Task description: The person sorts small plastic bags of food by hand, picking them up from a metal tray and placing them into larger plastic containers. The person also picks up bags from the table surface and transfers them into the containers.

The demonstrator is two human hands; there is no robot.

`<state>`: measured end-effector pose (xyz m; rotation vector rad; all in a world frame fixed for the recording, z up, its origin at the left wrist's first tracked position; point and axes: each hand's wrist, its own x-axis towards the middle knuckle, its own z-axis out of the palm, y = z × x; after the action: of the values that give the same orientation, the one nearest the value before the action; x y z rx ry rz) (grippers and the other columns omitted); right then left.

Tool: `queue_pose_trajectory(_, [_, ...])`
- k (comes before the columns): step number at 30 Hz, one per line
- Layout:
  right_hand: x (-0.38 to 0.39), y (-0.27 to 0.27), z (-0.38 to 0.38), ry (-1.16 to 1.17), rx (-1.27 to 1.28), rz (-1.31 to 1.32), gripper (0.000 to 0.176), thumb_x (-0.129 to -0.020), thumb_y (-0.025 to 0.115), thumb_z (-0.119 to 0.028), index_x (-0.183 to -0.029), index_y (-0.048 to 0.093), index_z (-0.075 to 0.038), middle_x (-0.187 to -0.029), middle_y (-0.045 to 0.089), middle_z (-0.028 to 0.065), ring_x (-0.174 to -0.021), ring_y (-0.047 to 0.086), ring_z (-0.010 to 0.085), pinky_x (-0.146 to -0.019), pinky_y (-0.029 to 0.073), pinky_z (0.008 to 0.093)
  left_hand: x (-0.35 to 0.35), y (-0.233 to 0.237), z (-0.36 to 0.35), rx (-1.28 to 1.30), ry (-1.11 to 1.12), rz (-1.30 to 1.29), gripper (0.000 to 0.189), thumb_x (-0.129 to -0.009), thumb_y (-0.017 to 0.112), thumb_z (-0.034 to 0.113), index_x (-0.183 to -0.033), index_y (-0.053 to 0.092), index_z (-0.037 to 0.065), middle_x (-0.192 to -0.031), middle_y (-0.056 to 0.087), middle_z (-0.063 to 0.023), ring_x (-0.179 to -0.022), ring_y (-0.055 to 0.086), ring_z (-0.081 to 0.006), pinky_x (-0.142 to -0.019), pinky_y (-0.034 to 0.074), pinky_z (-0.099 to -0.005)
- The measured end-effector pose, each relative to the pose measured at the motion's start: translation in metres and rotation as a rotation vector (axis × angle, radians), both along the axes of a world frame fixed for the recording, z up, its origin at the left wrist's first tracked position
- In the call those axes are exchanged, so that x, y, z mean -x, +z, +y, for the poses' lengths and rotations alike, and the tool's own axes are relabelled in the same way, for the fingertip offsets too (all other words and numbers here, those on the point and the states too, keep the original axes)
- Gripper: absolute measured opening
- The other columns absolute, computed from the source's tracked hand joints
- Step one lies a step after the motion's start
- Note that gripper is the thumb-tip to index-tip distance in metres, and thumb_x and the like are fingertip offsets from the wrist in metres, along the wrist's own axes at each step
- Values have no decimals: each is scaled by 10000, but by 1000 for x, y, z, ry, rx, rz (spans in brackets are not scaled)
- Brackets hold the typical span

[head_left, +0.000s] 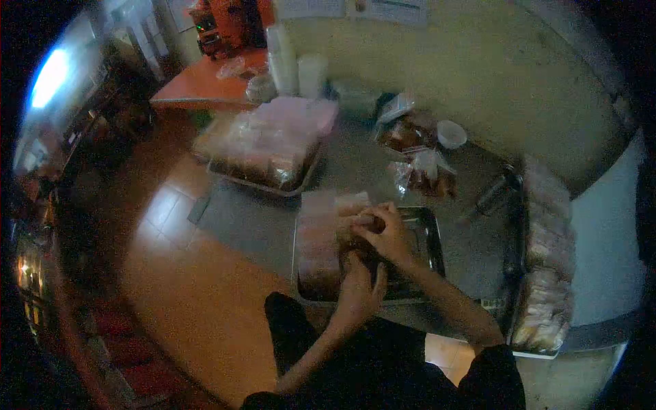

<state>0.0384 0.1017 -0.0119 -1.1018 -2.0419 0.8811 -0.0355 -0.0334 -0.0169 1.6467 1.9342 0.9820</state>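
A dim room with a wooden floor and a yellowish wall is seen, and a grey table (362, 171) is set against that wall. At the near edge of the table a metal tray (432, 232) is placed, and inside it a wrapped packet (359, 220) is gripped by the right hand (389, 232), whose fingers are curled over its top. The left hand (359, 287) is laid just below, reaching into the same tray; whether it is closed on anything cannot be told, as its fingers are hidden. A row of wrapped packets (318, 246) is stacked along the tray's left side, touching the held one. Beyond, a second tray of packets (266, 147) is seen at the far left, loose bags (424, 171) and a small white bowl (451, 133) near the wall, and a long pile of packets (547, 260) along the right edge.
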Motion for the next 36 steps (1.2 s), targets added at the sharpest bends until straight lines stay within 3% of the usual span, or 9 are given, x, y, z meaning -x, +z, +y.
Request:
queue_pose_trajectory(8, [5, 17, 37, 144, -38, 41, 519, -784, 769, -300, -1177, 497, -100, -1116, 526, 118, -1029, 542, 233, -843, 488, 359, 10, 37, 5, 380, -27, -460, 708, -961, 479, 339, -1318, 200, -204, -1182, 464, -433, -1097, 515, -520, -936, 425, -506])
queue_pose_trajectory(14, [19, 27, 66, 222, 222, 51, 454, -787, 759, -191, -1150, 502, -100, -1006, 591, 66, -878, 582, 140, -759, 502, 310, 1, 7, 4, 39, 12, -89, 848, -955, 478, 362, -1344, 40, -251, -1195, 441, -466, -1073, 528, -542, -957, 443, -475])
queue_pose_trajectory(16, [18, 27, 68, 254, 233, 126, 419, -783, 761, -169, -1121, 524, -97, -937, 604, 39, -861, 579, 119, -761, 497, 303, 4, 5, 2, 194, -43, -165, 795, -942, 514, 352, -1369, 125, -195, -1349, 271, -435, -1255, 328, -525, -1060, 325, -478])
queue_pose_trajectory(19, [18, 18, 71, 288, 126, 161, 341, -780, 760, -160, -1054, 574, -80, -892, 611, 28, -877, 582, 132, -798, 490, 308, 5, -4, 3, 367, -280, 408, 738, -936, 533, 330, -1379, 201, -159, -1421, 191, -425, -1340, 230, -527, -1112, 256, -491])
queue_pose_trajectory(21, [14, 19, 71, 416, 135, 218, 313, -778, 763, -186, -1022, 604, -70, -947, 604, 36, -915, 584, 155, -831, 484, 327, 4, -6, 3, 107, -283, 649, 589, -925, 533, 247, -1337, 315, -114, -1255, 315, -409, -1114, 358, -490, -913, 337, -489])
queue_pose_trajectory(24, [3, 34, 59, 477, -26, 94, 326, -776, 764, -234, -1020, 629, -66, -1037, 577, 59, -978, 579, 191, -873, 474, 354, 3, -2, 1, -426, -95, 430, 385, -888, 543, 94, -1249, 511, -37, -898, 559, -347, -670, 607, -408, -518, 505, -476])
queue_pose_trajectory(28, [-2, 42, 51, 527, -118, -55, 350, -769, 767, -282, -1021, 648, -71, -1123, 530, 91, -1031, 566, 233, -888, 469, 379, 4, -4, -2, -464, -116, 413, 372, -868, 564, 79, -1215, 527, -48, -847, 572, -290, -708, 599, -414, -552, 504, -473])
queue_pose_trajectory(33, [1, 37, 51, 429, -142, -112, 294, -763, 755, -228, -981, 657, -57, -1093, 543, 107, -1026, 572, 275, -885, 467, 386, 5, 3, 0, -347, -162, 85, 700, -904, 573, 201, -1393, 190, -120, -1347, 339, -398, -1230, 404, -504, -1080, 329, -460])
queue_pose_trajectory(36, [5, 30, 50, 384, -157, -86, 245, -763, 735, -178, -950, 651, -45, -1068, 551, 120, -1015, 576, 299, -878, 471, 393, -2, 20, 5, 56, -77, -104, 753, -899, 559, 177, -1421, 93, -99, -1337, 347, -398, -1203, 438, -494, -1053, 365, -461])
